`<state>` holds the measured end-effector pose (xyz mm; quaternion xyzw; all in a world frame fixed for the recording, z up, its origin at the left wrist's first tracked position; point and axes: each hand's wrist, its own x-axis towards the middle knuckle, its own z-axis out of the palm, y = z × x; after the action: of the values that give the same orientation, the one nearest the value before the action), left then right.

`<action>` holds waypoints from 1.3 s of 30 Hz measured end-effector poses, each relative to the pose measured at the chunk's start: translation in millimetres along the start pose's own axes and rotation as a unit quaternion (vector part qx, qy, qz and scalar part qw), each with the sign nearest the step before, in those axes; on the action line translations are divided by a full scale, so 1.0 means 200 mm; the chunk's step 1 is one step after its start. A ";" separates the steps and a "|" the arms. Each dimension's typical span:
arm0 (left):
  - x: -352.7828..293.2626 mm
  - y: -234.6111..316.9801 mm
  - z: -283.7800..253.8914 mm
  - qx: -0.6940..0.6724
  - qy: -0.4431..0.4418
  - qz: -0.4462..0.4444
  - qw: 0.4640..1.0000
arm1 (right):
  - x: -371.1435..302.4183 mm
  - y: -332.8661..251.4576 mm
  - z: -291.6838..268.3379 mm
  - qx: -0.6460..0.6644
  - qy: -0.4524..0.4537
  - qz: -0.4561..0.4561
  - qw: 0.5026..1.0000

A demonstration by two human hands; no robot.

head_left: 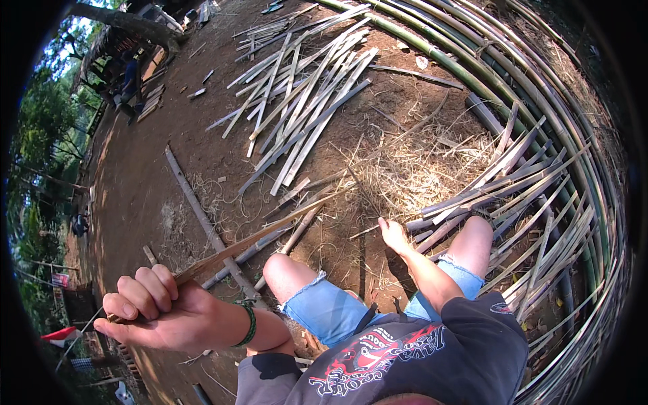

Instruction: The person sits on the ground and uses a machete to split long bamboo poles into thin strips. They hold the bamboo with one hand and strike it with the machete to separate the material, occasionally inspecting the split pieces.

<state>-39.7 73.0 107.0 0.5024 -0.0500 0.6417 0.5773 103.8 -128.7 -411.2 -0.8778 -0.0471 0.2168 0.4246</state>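
Here in the lower left of the frame, the left hand (162, 307) has a firm hold on a long, flat, brown strip of split bamboo (260, 234), fingers curled and pressed close together around it, thumb stretched out below. A dark green braided bracelet (250, 324) circles that wrist. The strip slants up and right, passing above the left knee, its far end out near the middle of the frame. Over to the right hand (396, 237), right of centre: thumb pointing up, the other fingers mostly hidden, so I can't tell how tightly they close or on what. Just beyond that thumb, a thin, dark, blade-like piece (364, 190) angles to the upper left, close to the strip's far end. Between the arms, pale blue denim shorts (324, 304). Up at top centre, a loose heap of pale, flat bamboo slats (304, 101) sprawls across the brown dirt ground (135, 196); right of centre, curly straw-coloured shavings (432, 169) catch the sun, and long green bamboo poles (496, 84) sweep down the right side.
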 end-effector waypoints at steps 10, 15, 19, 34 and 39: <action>0.06 0.03 -0.16 -0.024 -0.053 -0.021 0.998 | -0.16 -0.20 -0.04 0.033 -0.055 -0.042 0.997; 0.06 -0.02 -0.14 -0.035 -0.092 -0.036 0.995 | 0.01 -0.11 -0.05 -0.039 -0.035 0.061 0.997; 0.06 0.00 -0.14 0.017 0.013 0.003 1.000 | -0.12 -0.20 -0.07 0.022 -0.094 -0.048 0.994; 0.15 -0.08 -0.11 0.024 0.013 -0.006 1.000 | 0.17 -0.03 0.01 -0.081 -0.061 0.061 0.993; 0.15 -0.09 -0.12 0.077 0.051 0.021 0.996 | -0.06 -0.20 0.01 0.045 -0.069 -0.088 0.993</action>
<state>-33.5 115.1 107.4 0.5110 0.0183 0.6804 0.5250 95.4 -105.6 -377.4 -0.8334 -0.1438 0.2402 0.4765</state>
